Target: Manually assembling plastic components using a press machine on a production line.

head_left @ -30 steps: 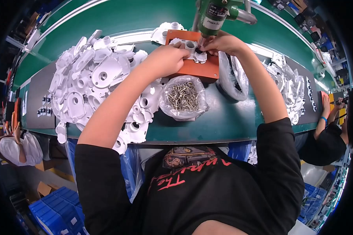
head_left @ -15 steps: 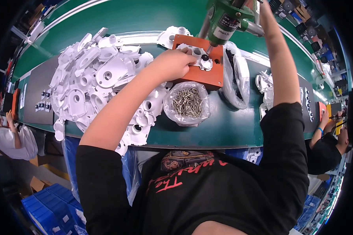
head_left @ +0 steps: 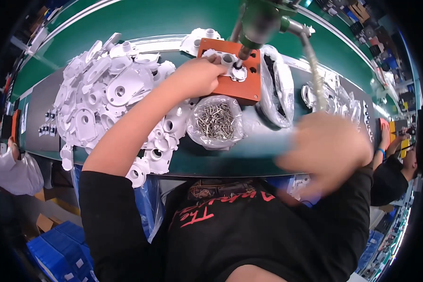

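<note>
My left hand (head_left: 203,75) is closed on a white plastic part (head_left: 227,60) that lies on an orange fixture block (head_left: 242,89). Over the block stands a green press (head_left: 263,28), partly blurred. Its metal tip (head_left: 242,55) reaches down to a small black piece (head_left: 238,65) on the part; whether they touch I cannot tell. My right hand (head_left: 329,148) hangs over the bench's near right side, off the press's lever (head_left: 315,70). Motion smears its fingers, so whether anything is in them stays unclear.
White plastic parts (head_left: 122,89) are heaped at the left. A lined bowl of screws (head_left: 216,121) stands just before the block. To its right lies a plastic bag (head_left: 284,89) with dark contents, and further right more white parts (head_left: 333,89). Other people work at both sides.
My right hand has left the upper right and come down toward me. The press tip now meets the black piece's place, and the lever shows bare. My left hand keeps its hold.
</note>
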{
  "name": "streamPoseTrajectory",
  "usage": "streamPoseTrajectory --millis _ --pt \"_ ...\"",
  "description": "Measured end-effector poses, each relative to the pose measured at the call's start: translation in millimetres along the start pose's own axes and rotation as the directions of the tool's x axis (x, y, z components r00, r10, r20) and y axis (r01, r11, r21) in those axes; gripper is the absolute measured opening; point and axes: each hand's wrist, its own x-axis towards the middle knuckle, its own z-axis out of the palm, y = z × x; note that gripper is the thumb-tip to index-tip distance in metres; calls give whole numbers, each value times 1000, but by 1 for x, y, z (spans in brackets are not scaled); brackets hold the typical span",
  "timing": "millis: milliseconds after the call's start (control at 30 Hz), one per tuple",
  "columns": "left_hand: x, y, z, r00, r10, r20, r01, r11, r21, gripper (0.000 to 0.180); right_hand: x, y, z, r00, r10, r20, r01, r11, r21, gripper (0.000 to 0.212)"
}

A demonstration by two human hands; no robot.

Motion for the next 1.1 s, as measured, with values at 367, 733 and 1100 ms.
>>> streamPoseTrajectory --millis 367,733,1100 --pt "48 17 -1 994 -85 65 88 995 -40 37 -99 122 -23 123 174 -977 932 317 174 41" --pt "52 -1 -48 978 -106 177 139 973 -185 25 -24 197 77 170 737 -654 171 632 756 45" --pt "68 -168 -36 817 -467 -337 475 878 -66 56 -44 259 183 441 892 -103 -777 436 454 55"
